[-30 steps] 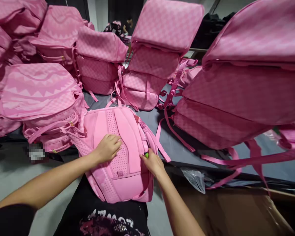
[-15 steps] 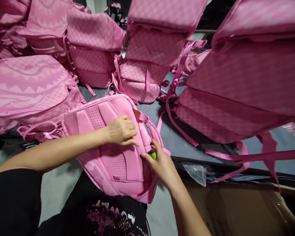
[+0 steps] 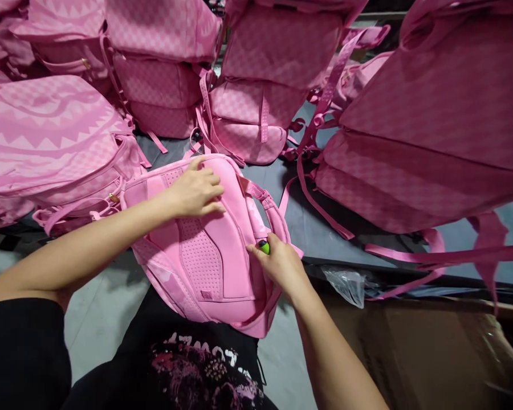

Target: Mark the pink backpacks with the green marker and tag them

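A pink backpack (image 3: 209,256) lies back panel up at the near edge of the grey table (image 3: 308,233), half over my lap. My left hand (image 3: 194,191) rests on its upper back panel, fingers curled and pressing down near the top. My right hand (image 3: 277,265) is closed around a small green object (image 3: 264,246) at the bag's right side, next to a shoulder strap (image 3: 260,210). What the green object is cannot be made out.
Stacks of pink backpacks (image 3: 431,125) ring the table at left, back and right, with loose straps (image 3: 431,256) trailing over the edge. A clear plastic bag (image 3: 346,282) hangs at the table edge. A brown cardboard box (image 3: 419,353) stands at the lower right.
My left hand has slid up the back panel toward the top of the bag. The bag has turned slightly and my view has dropped lower. My right hand stays at the bag's right side.
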Demonstrator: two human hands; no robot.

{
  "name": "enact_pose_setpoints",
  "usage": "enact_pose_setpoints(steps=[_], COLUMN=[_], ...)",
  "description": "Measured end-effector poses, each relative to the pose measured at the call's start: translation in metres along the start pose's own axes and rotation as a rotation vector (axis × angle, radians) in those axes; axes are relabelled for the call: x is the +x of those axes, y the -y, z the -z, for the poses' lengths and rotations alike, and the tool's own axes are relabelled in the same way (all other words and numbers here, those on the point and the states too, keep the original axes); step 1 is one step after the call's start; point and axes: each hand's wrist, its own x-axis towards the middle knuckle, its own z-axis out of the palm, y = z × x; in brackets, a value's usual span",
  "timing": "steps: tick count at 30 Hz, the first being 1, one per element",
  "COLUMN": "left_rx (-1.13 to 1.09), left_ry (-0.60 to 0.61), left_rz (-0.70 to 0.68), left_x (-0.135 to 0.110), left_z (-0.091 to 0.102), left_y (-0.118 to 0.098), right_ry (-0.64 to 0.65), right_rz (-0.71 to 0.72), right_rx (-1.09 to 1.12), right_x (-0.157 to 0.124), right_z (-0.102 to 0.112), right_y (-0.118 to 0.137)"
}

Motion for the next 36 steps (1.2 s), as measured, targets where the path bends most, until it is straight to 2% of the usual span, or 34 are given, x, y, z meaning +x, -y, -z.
enact_pose_setpoints(steps=[4,6,9,14,17,21,24,29,36], left_rx=[-0.053,-0.085,-0.096,-0.091,-0.099,-0.098,-0.093,-0.133,-0.093], left_ry=[-0.006,-0.074,-0.158,-0.21,-0.245,-0.31,-0.322,-0.326,-0.387], left_rz=[-0.087,-0.095,-0.043,0.073,0.086,0.069,0.088,0.101,0.11], left_x=[0.003,0.002,-0.002,-0.003,-0.002,-0.003,-0.005,-0.006,-0.007], left_z=[-0.028,-0.04,-0.053,-0.068,-0.073,-0.077,-0.079,-0.085,-0.09], left_y=[-0.048,-0.059,-0.058,-0.054,-0.058,-0.06,-0.061,-0.063,-0.065], right_ry=[-0.011,-0.011,-0.033,-0.172,-0.089,-0.07,-0.13,-0.425,-0.509], right_rz=[-0.039,-0.063,-0.06,0.002,0.021,0.085,0.123,0.122,0.2], right_rx=[0.012,0.046,0.219,0.742,0.89,1.167,1.169,1.049,0.873], right_x=[0.004,0.003,0.002,-0.003,-0.001,0.01,0.019,0.031,0.041], right_z=[-0.009,-0.013,-0.011,0.018,0.029,0.022,0.011,-0.008,-0.028], right_y=[-0.003,-0.008,-0.017,-0.023,-0.022,-0.016,-0.007,0.013,0.018])
